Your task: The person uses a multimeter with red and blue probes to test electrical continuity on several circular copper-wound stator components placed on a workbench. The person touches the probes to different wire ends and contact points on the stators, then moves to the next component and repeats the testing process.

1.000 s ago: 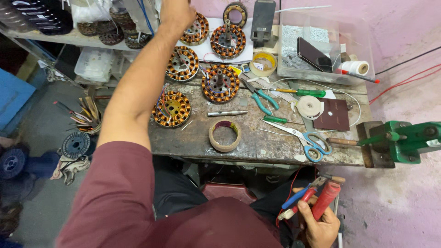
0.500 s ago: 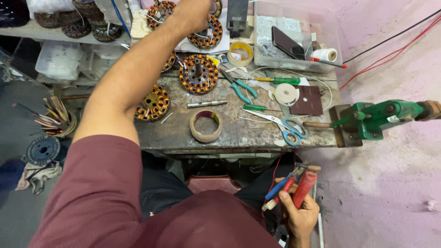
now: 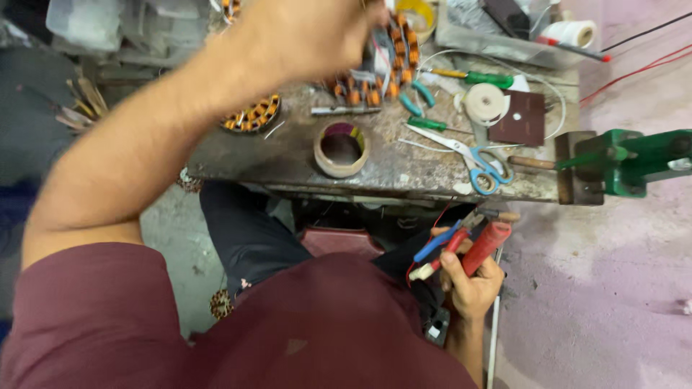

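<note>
Over the far side of the bench (image 3: pixel 288 155) the person's left hand (image 3: pixel 306 36) is stretched out with the fingers curled in around a round copper-wound coil ring (image 3: pixel 382 68), orange and dark, which sits near the back edge of the bench top; the hand covers part of the ring, and I cannot tell how firmly it is gripped; down below the bench edge, well apart from all that, the right hand (image 3: pixel 468 288) is closed around a bunch of tools (image 3: pixel 468 241), red and blue handles sticking up and out toward the bench; a second coil ring (image 3: pixel 254 115) lies on the bench to the left of the first, half hidden by the forearm; a roll of brown tape (image 3: pixel 341 149) stands flat near the front edge, between the two rings and the person's body; just to its right lie scissors with blue handles (image 3: pixel 472 160), points toward the tape; beyond them a pair of green-handled pliers (image 3: pixel 418 108), a small white reel (image 3: pixel 484 103) and a dark brown square plate (image 3: pixel 522 119) touching or nearly touching it; a screwdriver with a green and yellow handle (image 3: pixel 472 76) lies further back; a green vice (image 3: pixel 620 162) is clamped to the right end of the bench; the person wears a maroon shirt (image 3: pixel 288 331).
</note>
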